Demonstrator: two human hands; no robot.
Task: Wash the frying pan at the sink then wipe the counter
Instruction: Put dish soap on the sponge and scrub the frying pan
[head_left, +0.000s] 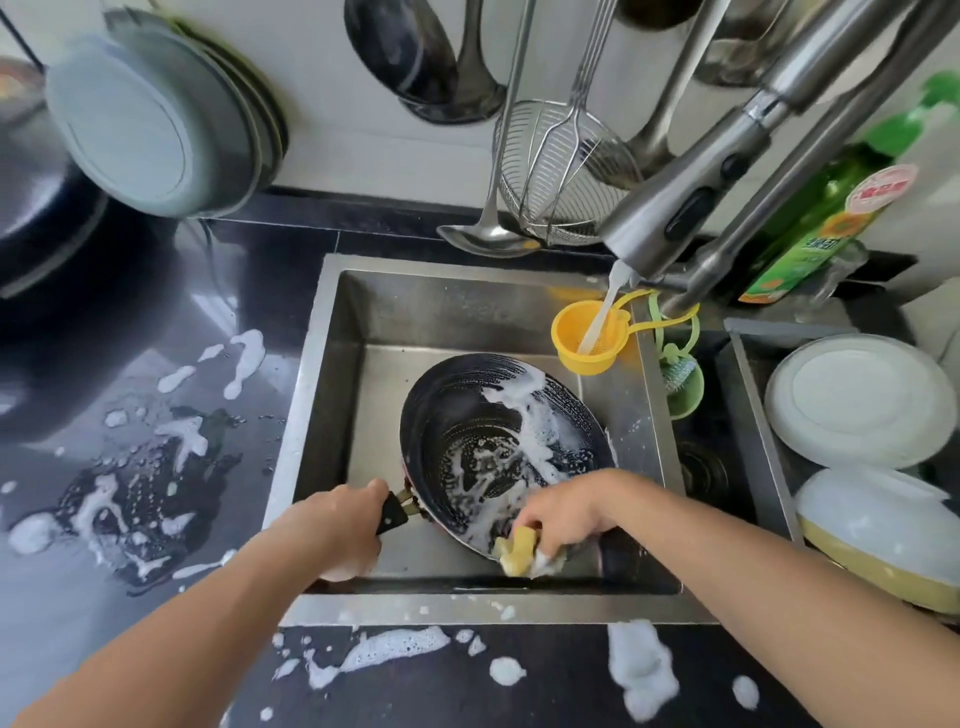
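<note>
Left hand (345, 525) grips pan handle (392, 515); right hand (563, 512) pinches sponge (519, 551).

Open sink (332, 395) left of frying pan (498, 441); faucet (691, 197) and yellow strainer (589, 338) crowding back-right corner.

Soap foam (130, 499) lies splattered across the wet black counter (67, 613) around the sink (306, 415).

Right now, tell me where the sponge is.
In the head view, the sponge is low in the sink, gripped by the right hand at the pan's near rim.
</note>
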